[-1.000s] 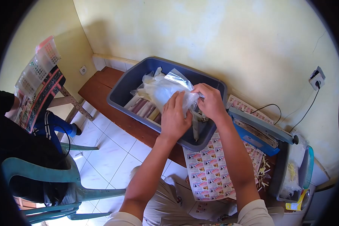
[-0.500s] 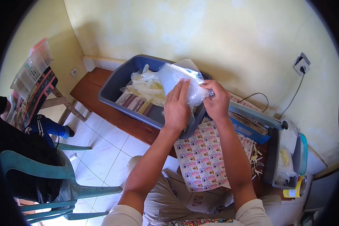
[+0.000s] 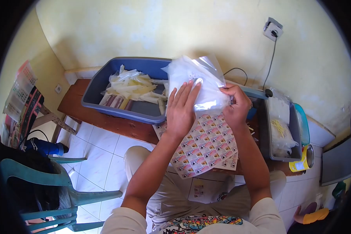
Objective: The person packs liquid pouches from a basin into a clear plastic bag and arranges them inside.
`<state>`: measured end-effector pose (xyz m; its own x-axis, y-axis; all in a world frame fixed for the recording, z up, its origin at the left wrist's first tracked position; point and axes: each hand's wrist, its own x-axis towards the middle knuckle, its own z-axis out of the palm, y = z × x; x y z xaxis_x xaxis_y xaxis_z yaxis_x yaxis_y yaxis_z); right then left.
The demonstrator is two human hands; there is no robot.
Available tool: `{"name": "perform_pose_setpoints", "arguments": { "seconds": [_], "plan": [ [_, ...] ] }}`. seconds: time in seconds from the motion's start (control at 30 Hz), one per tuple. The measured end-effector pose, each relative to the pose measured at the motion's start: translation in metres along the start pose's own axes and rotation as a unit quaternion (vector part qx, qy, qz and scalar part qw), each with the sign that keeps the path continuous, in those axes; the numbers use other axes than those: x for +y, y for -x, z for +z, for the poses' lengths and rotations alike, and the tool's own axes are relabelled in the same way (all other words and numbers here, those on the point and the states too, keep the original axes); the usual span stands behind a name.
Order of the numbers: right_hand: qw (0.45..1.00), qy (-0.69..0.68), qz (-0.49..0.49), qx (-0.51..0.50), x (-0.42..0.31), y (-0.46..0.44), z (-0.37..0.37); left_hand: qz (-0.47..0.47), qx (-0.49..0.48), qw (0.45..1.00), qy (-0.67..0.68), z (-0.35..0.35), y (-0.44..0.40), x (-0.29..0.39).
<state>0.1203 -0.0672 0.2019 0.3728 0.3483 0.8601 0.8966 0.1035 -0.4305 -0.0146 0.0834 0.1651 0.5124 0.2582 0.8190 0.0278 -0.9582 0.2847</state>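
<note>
A stack of clear plastic bags [image 3: 206,87] is held up in front of me, above the bench. My right hand [image 3: 238,103] pinches its right edge between thumb and fingers. Against the front of the bags, my left hand [image 3: 182,111] lies flat with its fingers stretched out. Just left of the bags stands a blue-grey tub [image 3: 123,117]. Inside it are pale, wrapped sticks [image 3: 132,84] in a heap, with purple and yellow ones near the front wall. Below my hands spreads a sheet of printed labels [image 3: 202,146].
The tub stands on a brown wooden bench [image 3: 76,101]. To the right, a grey bin [image 3: 286,158] holds plastic bags, beside a yellow can [image 3: 303,162]. A cord runs from the wall socket [image 3: 273,30]. Green plastic chair [image 3: 35,171] at left; another person's orange sleeve [image 3: 316,215] at lower right.
The view has swung right, so the tub and bench appear further left. The bags have been moved clear of the tub, toward the right, with both hands still at them.
</note>
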Motion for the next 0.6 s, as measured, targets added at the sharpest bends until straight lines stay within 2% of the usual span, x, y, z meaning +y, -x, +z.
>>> {"name": "perform_pose_setpoints", "arguments": {
  "seconds": [0.23,0.37,0.47,0.5,0.6],
  "plan": [
    [0.999,0.025,0.044,-0.015,0.01,0.079,-0.063,0.048,-0.064,0.997,0.022,0.026,0.051,0.04],
    [0.991,0.075,0.102,-0.037,0.02,0.135,-0.083,0.057,-0.117,0.991,0.034,0.045,0.089,0.051],
    [0.988,0.089,0.108,-0.067,0.029,0.163,-0.096,0.076,-0.196,0.977,0.041,0.055,0.11,0.054],
    [0.982,0.097,0.121,-0.106,0.029,0.164,-0.099,0.079,-0.201,0.975,0.043,0.057,0.116,0.053],
    [0.967,0.11,0.161,-0.163,0.027,0.163,-0.113,0.04,-0.262,0.961,0.072,0.067,0.128,0.052]
  ]
}}
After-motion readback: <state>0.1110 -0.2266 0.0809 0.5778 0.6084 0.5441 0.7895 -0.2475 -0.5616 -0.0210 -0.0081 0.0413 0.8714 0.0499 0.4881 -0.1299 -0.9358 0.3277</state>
